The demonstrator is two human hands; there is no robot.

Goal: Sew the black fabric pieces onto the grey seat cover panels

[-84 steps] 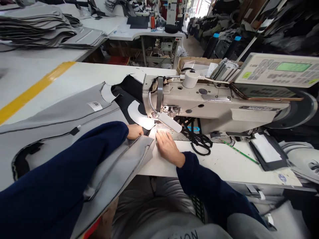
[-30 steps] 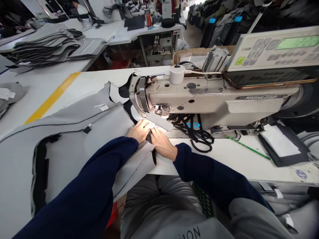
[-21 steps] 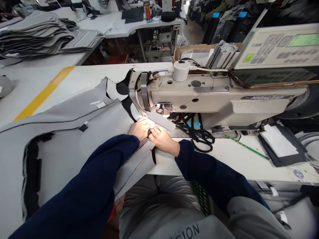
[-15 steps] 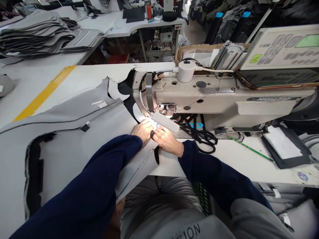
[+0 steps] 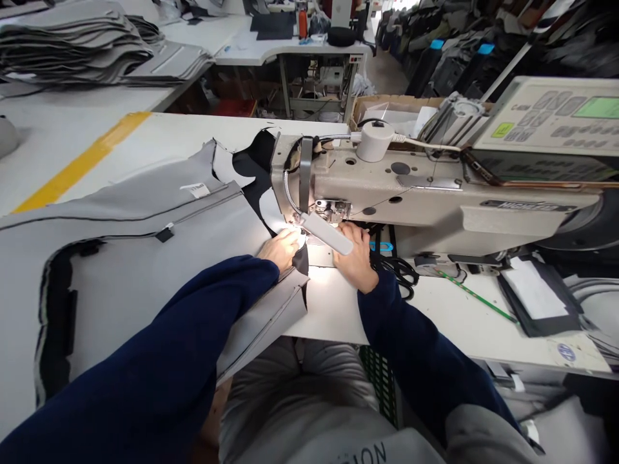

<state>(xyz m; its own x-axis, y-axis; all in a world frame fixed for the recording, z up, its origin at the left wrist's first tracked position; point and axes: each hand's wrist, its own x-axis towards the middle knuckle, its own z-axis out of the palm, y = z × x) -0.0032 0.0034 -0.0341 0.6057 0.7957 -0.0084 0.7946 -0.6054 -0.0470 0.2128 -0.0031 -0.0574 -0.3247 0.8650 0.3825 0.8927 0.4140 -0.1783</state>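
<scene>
My left hand (image 5: pixel 282 250) rests at the right edge of a large grey fabric panel (image 5: pixel 207 232) with black trim, its fingers closed on the edge close to the needle area of the sewing machine (image 5: pixel 425 193). A black piece of cloth (image 5: pixel 300 258) shows beside those fingers. To the right, my right hand (image 5: pixel 356 261) reaches in under the machine arm, fingers stretched forward and nothing visible in them. A grey lamp bar (image 5: pixel 327 233) covers part of that hand, and its fingertips are hidden. Black-handled scissors (image 5: pixel 405 274) and black strips lie just right of it.
The control panel (image 5: pixel 556 116) stands above the machine at right. A green stick (image 5: pixel 476 296) and dark pieces with white paper (image 5: pixel 536 290) lie on the right tabletop. Grey panels are stacked (image 5: pixel 72 45) at far left. A cardboard box (image 5: pixel 358 106) sits behind the machine.
My right hand has left the fabric beside my left hand and moved right, toward the scissors and black strips. My left hand stays on the panel. The view has shifted slightly.
</scene>
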